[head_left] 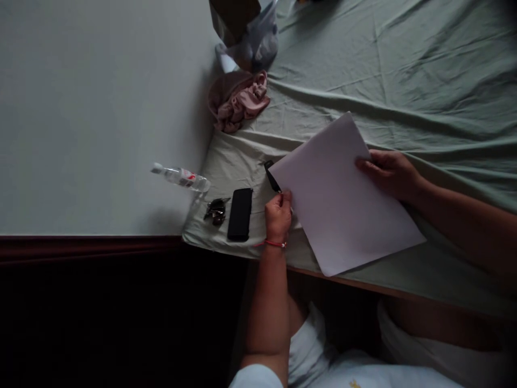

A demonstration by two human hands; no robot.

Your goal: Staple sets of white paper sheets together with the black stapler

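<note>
In the head view we find a white sheet [349,199], smooth, flat and matte, with straight edges, to the right of the black phone [240,214], which is our landmark. The sheet is a rectangle turned askew: its long axis runs from upper left down to lower right, and its leftmost corner points toward the phone's upper end.

Our right hand [390,172], on the side away from the phone, grips the upper-right edge with the thumb on top. Our left hand [278,215], just right of the phone, has its fingertips drawn together on the sheet's left edge (a red cord [276,244] circles that wrist). Whether they also take in the end of the narrow dark object [271,175], up and to the right of the phone, we cannot tell; that object crowds the sheet's leftmost corner.

Beneath lies a soft, wrinkled pale green cloth [323,91]. Left of the phone we see a small dark cluster [217,210] and, beyond it, a clear plastic bottle [181,177], cap leftward. Above the phone, well apart, sit a crumpled pink fabric [240,102] and a glossy translucent bag [264,40].
</note>
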